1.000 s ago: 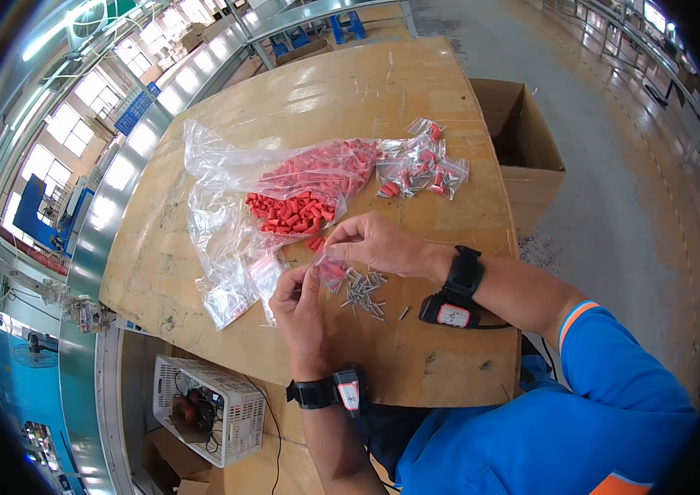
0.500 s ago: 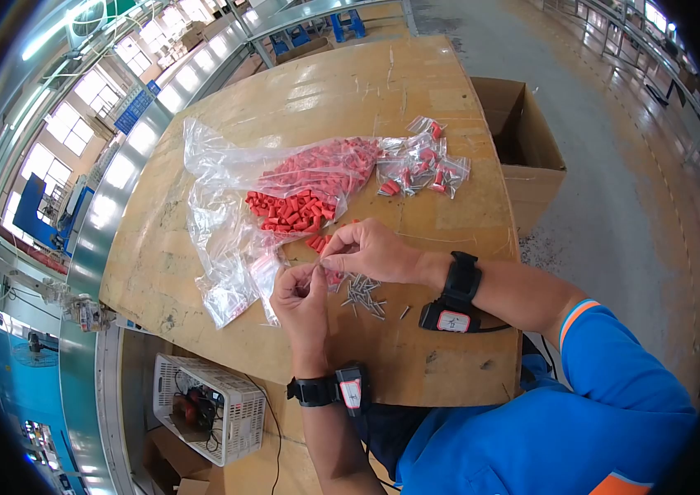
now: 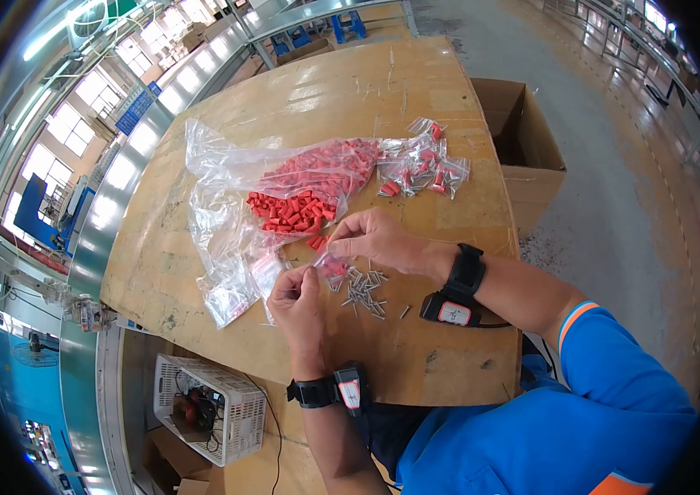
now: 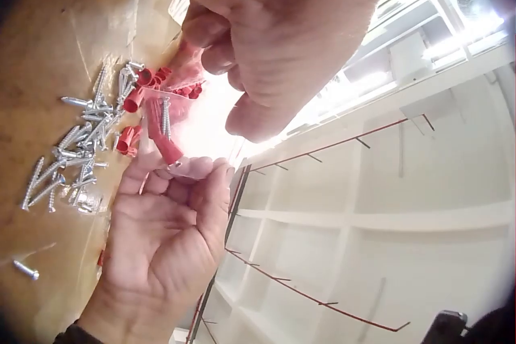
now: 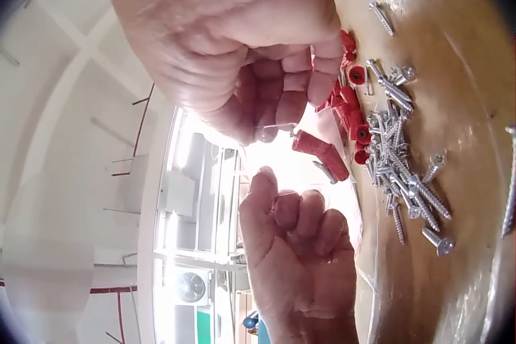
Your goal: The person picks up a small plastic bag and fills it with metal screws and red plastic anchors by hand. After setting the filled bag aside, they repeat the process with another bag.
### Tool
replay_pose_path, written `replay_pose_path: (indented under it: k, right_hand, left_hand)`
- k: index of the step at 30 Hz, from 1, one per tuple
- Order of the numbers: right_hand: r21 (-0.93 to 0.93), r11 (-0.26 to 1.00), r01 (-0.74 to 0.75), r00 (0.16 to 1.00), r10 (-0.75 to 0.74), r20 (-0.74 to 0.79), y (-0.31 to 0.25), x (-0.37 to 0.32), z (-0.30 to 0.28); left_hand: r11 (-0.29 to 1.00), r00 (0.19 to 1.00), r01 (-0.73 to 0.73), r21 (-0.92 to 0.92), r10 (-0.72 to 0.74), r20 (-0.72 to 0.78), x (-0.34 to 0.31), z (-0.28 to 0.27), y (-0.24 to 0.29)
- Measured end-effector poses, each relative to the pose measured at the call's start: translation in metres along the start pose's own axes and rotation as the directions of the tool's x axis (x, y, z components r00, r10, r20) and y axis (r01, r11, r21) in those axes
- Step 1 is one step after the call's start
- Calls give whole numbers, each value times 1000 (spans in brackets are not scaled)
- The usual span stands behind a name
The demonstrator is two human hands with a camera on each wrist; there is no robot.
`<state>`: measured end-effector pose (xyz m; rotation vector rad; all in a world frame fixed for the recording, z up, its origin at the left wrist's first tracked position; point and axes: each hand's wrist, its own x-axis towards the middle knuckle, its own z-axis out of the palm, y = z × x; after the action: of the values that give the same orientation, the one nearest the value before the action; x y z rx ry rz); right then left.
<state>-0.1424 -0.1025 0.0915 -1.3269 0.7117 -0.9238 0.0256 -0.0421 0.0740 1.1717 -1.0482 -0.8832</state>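
Just above the bench (image 3: 416, 363), close to its front edge, there's a small clear zip bag (image 3: 329, 266) held up between both hands, so it's off the wood and hanging right over a loose scatter of silver screws (image 3: 362, 290). Through the plastic you can make out a few red plugs and at least one screw sitting in the bag. The left hand (image 3: 296, 301) has it from the near side, fingers (image 5: 278, 199) bunched together and clamped on the bag's edge. The right hand (image 3: 375, 239) comes in from the far side, thumb and fingers (image 4: 193, 168) pinched tight on the opposite edge, so both hands are properly gripping it. Each wrist has a black strap with a little camera on it. A couple of stray red plugs lie on the wood just beyond the hands. Next out is a big clear bag (image 3: 226, 169) lying on its side, with a heap of red plugs (image 3: 292, 210) at its mouth and more packed further in. To the left of the hands is a stack of empty small bags (image 3: 238, 285). Over near the right edge of the bench there's a cluster of filled small bags (image 3: 420, 165), well apart from the hands. Off the bench, an open cardboard box (image 3: 523, 136) sits on the floor to the right, and a white plastic basket (image 3: 210, 404) with some cables in it sits below the front edge.
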Motion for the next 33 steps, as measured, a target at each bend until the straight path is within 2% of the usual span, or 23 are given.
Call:
replay_pose_path:
  k: [6,9,12,15,18,20,23,27,30,33]
  right_hand:
    - [77,997,12,998,-17,66,3,0,-4]
    - [47,998,52,995,-56,86,-1,-2,1]
    - [19,1000,-16,997,14,81,-3,-3,2]
    - [-108,994,0,999,6,50,-2,-3,1]
    - [-18,1000,-5,998,6,61,2,-2,4]
    - [-15,1000,-8,998,9,65,6,-1,3]
    - [-53,998,-15,998,18,56,2,-2,4]
    - [-21,999,-41,999,41,15,7,1,3]
    - [76,996,38,999,-38,1,8,2,1]
    - [90,995,32,999,-33,9,5,2,-5]
  left_hand:
    - [998,999,45,-44,-44,19,0,-1,1]
    - [996,997,65,-54,-62,44,-1,0,3]
    - [997,997,68,-36,-66,47,-1,2,4]
    - [997,997,68,-18,-68,44,-1,5,6]
    - [999,998,36,12,-37,59,-2,10,10]
    - [999,996,-33,41,30,79,3,3,-3]
    - [998,995,-54,24,51,85,2,4,-3]
    - [1000,997,-22,-13,23,77,2,2,-2]
    - [998,999,14,-60,-12,44,1,0,-1]
    - [996,999,38,-82,-36,20,1,-1,2]
